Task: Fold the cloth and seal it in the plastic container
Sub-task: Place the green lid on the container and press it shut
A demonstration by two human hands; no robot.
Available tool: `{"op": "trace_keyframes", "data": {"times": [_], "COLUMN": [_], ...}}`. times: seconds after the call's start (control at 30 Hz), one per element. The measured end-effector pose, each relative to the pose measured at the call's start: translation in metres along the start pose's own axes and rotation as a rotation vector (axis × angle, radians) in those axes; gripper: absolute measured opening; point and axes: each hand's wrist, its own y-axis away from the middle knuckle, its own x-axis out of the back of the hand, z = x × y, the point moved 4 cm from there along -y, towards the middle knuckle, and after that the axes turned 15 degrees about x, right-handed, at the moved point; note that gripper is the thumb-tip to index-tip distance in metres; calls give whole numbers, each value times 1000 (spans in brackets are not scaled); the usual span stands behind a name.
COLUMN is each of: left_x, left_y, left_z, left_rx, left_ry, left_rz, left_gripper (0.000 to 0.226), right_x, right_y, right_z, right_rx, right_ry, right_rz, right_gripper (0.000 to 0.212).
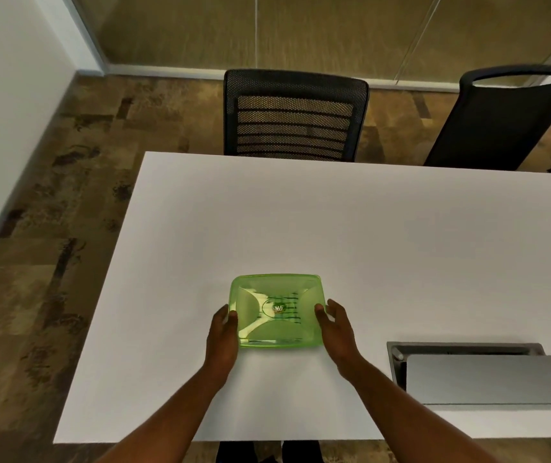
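A translucent green plastic container [275, 312] with its lid on sits on the white table [334, 228], near the front edge. A round logo shows on the lid's middle. My left hand [223, 335] presses against the container's left side, thumb over the rim. My right hand [335, 330] holds the right side, thumb on the lid's edge. Through the green plastic I cannot tell whether a cloth lies inside; no cloth shows elsewhere on the table.
A metal cable hatch [477, 375] with a raised grey flap is set into the table at the right. Two black office chairs [295, 115] [501, 118] stand behind the table's far edge. Patterned brown carpet lies to the left.
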Motion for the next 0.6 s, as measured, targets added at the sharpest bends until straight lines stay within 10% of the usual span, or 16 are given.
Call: {"op": "trace_keyframes", "data": {"times": [0.6], "left_x": [-48], "left_y": [-20], "left_z": [76], "left_rx": [-6], "left_ry": [-2], "left_rz": [-77], "left_gripper": [38], "right_x": [2], "right_y": [-56], "right_z": [-42], "right_rx": [-25], "right_ry": [-145], "right_rz": [101], "right_gripper": [37]}}
